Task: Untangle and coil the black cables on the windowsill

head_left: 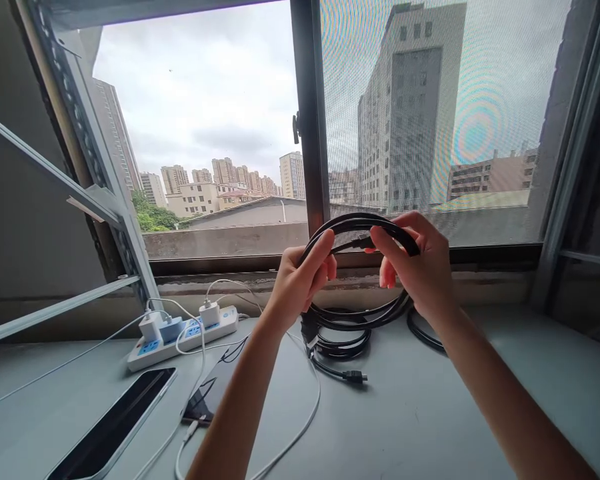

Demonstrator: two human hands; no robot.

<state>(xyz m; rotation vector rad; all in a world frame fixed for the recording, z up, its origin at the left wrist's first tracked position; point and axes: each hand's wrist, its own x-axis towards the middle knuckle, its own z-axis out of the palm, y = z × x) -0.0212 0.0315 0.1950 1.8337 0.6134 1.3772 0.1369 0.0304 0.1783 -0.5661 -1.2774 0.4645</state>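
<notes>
I hold a coil of black cable (353, 227) upright above a grey windowsill (410, 413). My left hand (300, 283) grips the coil's left side, fingers wrapped round the strands. My right hand (420, 263) is closed on the top right of the coil, thumb and fingers pinching the loops. A loose end with a black plug (355, 377) trails down onto the sill below the coil. More black cable loops (343, 343) lie on the sill under my hands.
A white power strip (183, 337) with white chargers sits at the left, white leads running from it. Two phones lie near the front: a large one (115, 427) and a smaller one (207, 397). The window frame (310, 113) stands behind.
</notes>
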